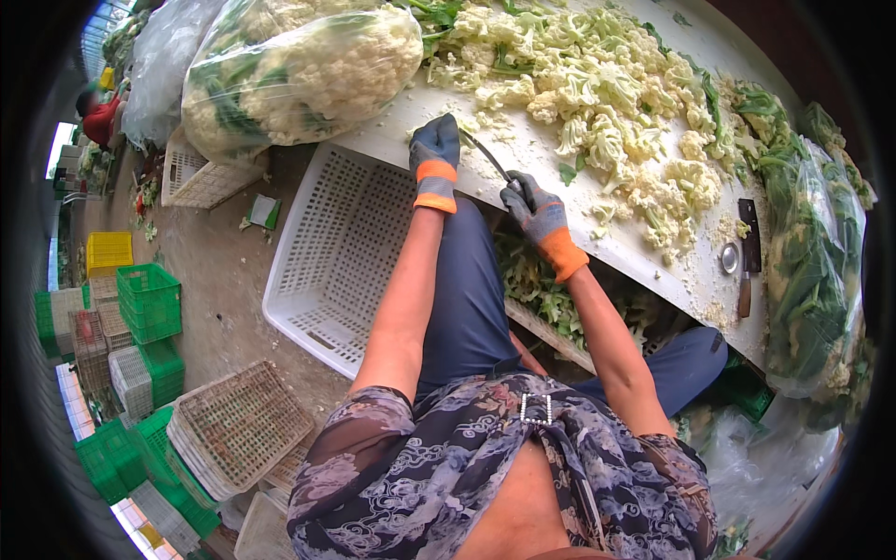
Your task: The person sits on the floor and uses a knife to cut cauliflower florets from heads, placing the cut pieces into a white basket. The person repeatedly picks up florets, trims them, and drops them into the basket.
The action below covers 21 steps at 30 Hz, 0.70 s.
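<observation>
My right hand [542, 217], in a grey glove with an orange cuff, is closed on the handle of a slim curved knife [488, 155]. The blade runs towards my left hand [437, 161], gloved alike, whose fingers are curled at the table's near edge by the blade's tip. Whether anything is inside those fingers cannot be told. Beyond both hands, cut cauliflower florets [602, 91] lie heaped on the white table [392, 119]. Clear bags of whole cauliflower heads [329, 70] stand at the upper left.
An empty-looking white plastic crate [336, 245] stands below my left hand. A cleaver [749, 238] and a small round metal object [729, 257] lie at the table's right. Bagged cauliflower [812, 273] is beyond them. Stacked crates [241, 427] fill the left; a person [101, 119] is far off.
</observation>
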Motion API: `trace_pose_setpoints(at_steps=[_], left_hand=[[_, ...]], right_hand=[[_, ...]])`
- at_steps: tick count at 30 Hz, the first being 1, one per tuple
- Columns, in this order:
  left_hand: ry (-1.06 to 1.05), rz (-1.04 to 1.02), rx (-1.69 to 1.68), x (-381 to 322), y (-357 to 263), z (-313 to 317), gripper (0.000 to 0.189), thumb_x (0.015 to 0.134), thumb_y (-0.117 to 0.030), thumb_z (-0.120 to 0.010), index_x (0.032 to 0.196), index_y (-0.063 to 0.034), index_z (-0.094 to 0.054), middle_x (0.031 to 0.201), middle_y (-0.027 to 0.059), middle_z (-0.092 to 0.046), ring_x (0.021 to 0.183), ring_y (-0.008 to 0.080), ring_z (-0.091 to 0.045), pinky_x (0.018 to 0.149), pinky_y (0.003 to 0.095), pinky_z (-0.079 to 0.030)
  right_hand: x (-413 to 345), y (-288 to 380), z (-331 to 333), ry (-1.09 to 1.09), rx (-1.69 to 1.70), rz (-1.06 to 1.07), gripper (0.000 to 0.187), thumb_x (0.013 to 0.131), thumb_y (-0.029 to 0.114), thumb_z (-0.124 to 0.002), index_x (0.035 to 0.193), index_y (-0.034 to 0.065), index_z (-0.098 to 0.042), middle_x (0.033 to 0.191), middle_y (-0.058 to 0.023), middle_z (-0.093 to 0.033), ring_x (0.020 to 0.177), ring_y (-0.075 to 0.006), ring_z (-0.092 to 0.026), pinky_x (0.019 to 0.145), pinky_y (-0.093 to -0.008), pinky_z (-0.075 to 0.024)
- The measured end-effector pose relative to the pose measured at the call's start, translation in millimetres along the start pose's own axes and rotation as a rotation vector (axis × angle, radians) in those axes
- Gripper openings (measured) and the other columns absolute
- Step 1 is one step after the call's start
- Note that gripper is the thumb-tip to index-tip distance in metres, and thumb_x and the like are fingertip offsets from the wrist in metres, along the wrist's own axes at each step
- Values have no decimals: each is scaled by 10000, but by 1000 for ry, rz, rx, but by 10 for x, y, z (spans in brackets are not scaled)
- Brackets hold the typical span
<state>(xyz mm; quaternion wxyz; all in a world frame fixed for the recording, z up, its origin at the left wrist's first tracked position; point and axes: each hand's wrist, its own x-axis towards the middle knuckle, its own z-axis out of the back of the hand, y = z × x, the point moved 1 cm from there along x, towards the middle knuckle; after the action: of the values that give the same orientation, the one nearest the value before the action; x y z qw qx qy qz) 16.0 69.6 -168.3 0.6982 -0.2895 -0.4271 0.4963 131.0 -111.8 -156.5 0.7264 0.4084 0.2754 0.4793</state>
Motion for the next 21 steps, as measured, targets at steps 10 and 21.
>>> trace_pose_setpoints(at_steps=[10,21], left_hand=[[-1,158,-71,-1,164,-109,532,955,-459,-494,848,32,-671,817,241,-665,755,410,-623,727,439,-480],[-154,504,-742,-19,310,-56,323,951,-387,-616,892,-76,-679,707,-12,-618,537,94,-518,450,246,-428]], right_hand=[[8,-8,-185,-20,17,34,384,924,278,-635,1260,137,-514,1073,-158,-693,979,-325,-677,810,-414,-531],[360,89,-107,196,548,-405,355,953,398,-595,1123,87,-625,711,-73,-667,563,-143,-621,509,-286,-471]])
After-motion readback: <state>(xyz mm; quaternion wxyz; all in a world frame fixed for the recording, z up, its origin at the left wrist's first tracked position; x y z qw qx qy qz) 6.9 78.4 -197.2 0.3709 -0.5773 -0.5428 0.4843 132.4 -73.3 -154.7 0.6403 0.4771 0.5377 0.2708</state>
